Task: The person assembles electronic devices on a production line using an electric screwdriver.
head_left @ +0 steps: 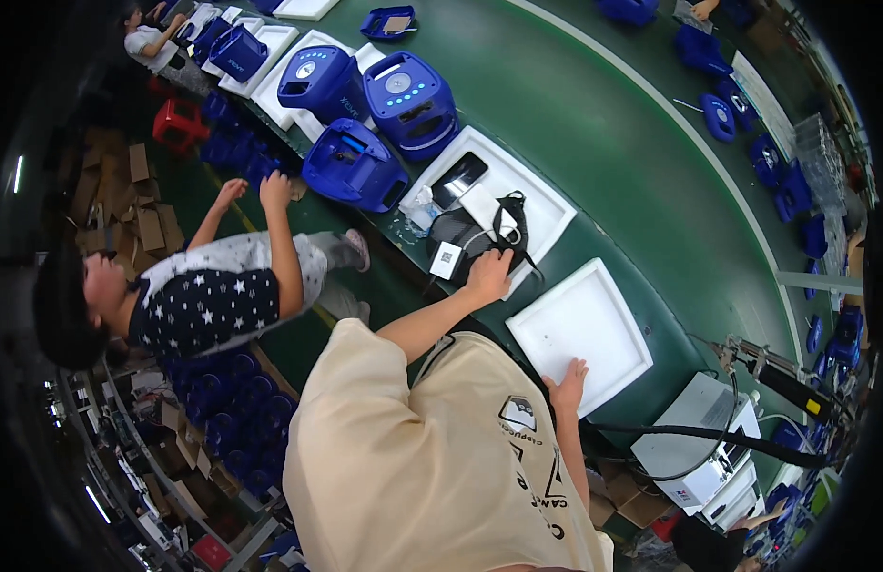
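My left hand point(491, 276) rests at the near edge of a black mesh item point(457, 238) with a strap, its fingers stretched out against it. That item lies on a white foam tray point(548, 195), beside a phone point(460, 179), a white square card with a printed code point(446, 260) and a crumpled clear wrapper point(422, 212). To the right, a second white foam tray point(594, 324) lies on the green belt with nothing in it. My right hand point(567, 386) touches its near rim, fingers extended over the edge.
Several blue speaker-like housings point(413, 105) stand farther left along the green belt point(537, 86). A co-worker point(222, 296) stands at my left. A grey machine point(694, 429) and a black cable point(708, 435) are at the right. Cardboard boxes point(127, 191) lie on the floor.
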### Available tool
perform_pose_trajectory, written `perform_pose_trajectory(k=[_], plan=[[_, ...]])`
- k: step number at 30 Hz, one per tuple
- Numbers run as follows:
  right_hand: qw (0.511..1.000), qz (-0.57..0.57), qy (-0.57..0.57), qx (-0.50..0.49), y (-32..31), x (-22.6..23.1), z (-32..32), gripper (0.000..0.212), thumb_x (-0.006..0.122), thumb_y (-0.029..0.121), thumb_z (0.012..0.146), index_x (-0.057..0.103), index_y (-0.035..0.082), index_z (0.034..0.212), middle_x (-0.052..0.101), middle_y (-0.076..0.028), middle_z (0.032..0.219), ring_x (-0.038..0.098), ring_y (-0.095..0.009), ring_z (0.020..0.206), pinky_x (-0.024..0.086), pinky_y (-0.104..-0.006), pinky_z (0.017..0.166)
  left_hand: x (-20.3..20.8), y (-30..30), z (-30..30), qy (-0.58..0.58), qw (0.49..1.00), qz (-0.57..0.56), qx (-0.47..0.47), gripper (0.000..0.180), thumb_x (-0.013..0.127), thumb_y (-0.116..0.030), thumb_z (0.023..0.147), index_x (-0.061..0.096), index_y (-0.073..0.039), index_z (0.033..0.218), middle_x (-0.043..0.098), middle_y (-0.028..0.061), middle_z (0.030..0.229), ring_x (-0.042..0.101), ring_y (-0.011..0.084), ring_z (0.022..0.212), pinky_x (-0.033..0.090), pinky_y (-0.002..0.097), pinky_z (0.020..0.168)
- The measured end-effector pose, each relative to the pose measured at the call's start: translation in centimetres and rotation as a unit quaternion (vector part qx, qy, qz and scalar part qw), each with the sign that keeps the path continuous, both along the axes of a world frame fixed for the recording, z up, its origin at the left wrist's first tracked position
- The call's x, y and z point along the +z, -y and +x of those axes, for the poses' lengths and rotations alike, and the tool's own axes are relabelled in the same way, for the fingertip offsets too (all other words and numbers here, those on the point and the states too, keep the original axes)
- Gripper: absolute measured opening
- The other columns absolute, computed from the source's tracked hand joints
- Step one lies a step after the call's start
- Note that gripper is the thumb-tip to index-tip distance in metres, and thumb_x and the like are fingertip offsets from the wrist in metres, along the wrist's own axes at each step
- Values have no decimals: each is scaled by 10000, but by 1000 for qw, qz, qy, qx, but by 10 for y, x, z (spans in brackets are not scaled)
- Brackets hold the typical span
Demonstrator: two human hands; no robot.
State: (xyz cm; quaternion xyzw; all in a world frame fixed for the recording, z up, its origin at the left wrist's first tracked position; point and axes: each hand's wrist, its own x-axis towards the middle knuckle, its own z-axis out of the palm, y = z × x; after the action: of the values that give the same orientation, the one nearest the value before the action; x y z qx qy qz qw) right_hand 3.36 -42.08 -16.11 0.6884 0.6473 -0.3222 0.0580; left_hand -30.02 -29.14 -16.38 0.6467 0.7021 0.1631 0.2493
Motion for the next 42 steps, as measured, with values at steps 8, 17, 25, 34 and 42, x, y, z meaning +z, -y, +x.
perform_pose_trajectory(k=[8, 17, 25, 34, 42], plan=[[999, -16, 21, -23, -4, 7, -10, 993, 877, 224, 715, 344, -69, 1501, 276, -316, 1580, 239, -469, 1479, 260, -457, 1213, -9, -2, -23, 92, 995, -34, -23, 562, 645, -74, 775, 526, -16, 1321, 566, 207, 1074, 579, 390, 1034, 517, 482, 878], [998, -46, 43, 3, -18, 0, -23, 985, 871, 211, 713, 347, -86, 1492, 282, -342, 1566, 286, -472, 1459, 276, -452, 1203, -5, -17, -51, 152, 979, -127, -56, 618, 640, -106, 799, 483, -16, 1391, 567, 234, 1170, 608, 394, 1056, 523, 491, 893], [982, -123, 123, 69, -35, -27, -4, 944, 871, 203, 723, 366, -114, 1456, 331, -382, 1514, 406, -464, 1389, 382, -402, 1138, 64, -33, -135, 295, 947, 95, 85, 200, 663, -69, 829, 696, -2, 1014, 700, 137, 920, 686, 341, 875, 555, 452, 762], [956, -182, 183, 137, -61, -35, -8, 684, 865, 399, 717, 521, -27, 1127, 594, -337, 1132, 633, -500, 983, 547, -488, 824, 139, -14, -332, -117, 907, 213, 343, 309, 734, -11, 769, 721, -92, 1067, 645, 94, 1119, 575, 301, 1025, 486, 392, 840], [955, -201, 179, 127, -68, -34, -12, 608, 893, 249, 675, 520, -29, 1066, 586, -292, 1150, 680, -438, 936, 572, -462, 764, 120, 0, -356, -139, 937, 163, 278, 168, 747, -98, 767, 730, -88, 933, 633, 71, 1119, 567, 293, 1040, 455, 402, 827]])
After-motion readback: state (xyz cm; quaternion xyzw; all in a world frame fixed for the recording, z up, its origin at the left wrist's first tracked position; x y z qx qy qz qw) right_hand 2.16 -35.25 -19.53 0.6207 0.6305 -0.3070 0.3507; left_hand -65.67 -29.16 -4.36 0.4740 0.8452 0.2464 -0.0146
